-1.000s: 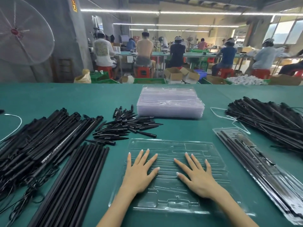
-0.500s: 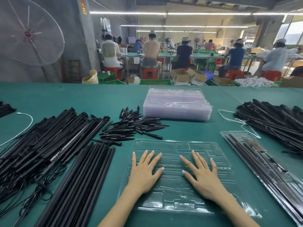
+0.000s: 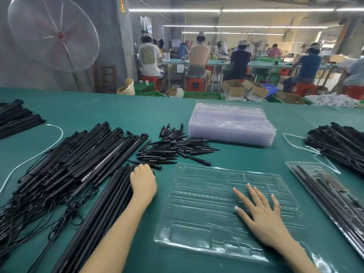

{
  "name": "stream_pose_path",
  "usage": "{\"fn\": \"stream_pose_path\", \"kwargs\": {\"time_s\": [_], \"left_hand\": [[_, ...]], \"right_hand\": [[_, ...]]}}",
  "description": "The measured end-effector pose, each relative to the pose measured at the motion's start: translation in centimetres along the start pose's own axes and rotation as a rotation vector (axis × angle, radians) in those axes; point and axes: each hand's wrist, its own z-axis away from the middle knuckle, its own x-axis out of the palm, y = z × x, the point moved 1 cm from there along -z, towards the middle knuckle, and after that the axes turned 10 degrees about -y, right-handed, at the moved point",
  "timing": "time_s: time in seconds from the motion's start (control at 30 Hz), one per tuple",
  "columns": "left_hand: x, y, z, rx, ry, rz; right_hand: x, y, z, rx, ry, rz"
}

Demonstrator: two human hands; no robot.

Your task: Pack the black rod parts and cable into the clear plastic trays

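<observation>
Reaching for the long black rods (image 3: 94, 219), the left hand (image 3: 142, 181) is seen knuckles-up on their far ends; whether a rod is gripped cannot be told. The empty clear tray (image 3: 199, 229) is pinned under the flat, spread right hand (image 3: 262, 217). One rod is best lifted level and seated lengthwise in a groove.
</observation>
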Motion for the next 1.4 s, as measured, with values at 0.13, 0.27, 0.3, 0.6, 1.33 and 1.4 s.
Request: {"fn": "stream_pose_path", "kwargs": {"time_s": [0.13, 0.27, 0.3, 0.6, 1.33, 1.4], "left_hand": [[1.3, -0.6, -0.3, 0.092, 0.020, -0.184], [-0.3, -0.4, -0.4, 0.126, -0.022, -0.182], [-1.3, -0.4, -0.7, 0.123, -0.031, -0.124], [-8.6, 3.8, 0.7, 0.100, -0.286, 1.399], [0.2, 4.3, 6.8, 0.166, -0.102, 0.655], [0.3, 4.3, 7.2, 0.204, -0.066, 0.579]], "right_hand": [[-0.1, 0.0, 0.0, -0.003, 0.018, -0.005], [-0.1, 0.0, 0.1, -0.018, 0.018, -0.032], [-0.1, 0.0, 0.1, -0.021, 0.017, -0.039], [-4.3, -0.5, 1.8, -0.187, 0.153, -0.816], [-2.8, 5.1, 2.4, -0.223, 0.262, -0.400], [-2.4, 5.2, 2.5, -0.206, 0.303, -0.411]]}}
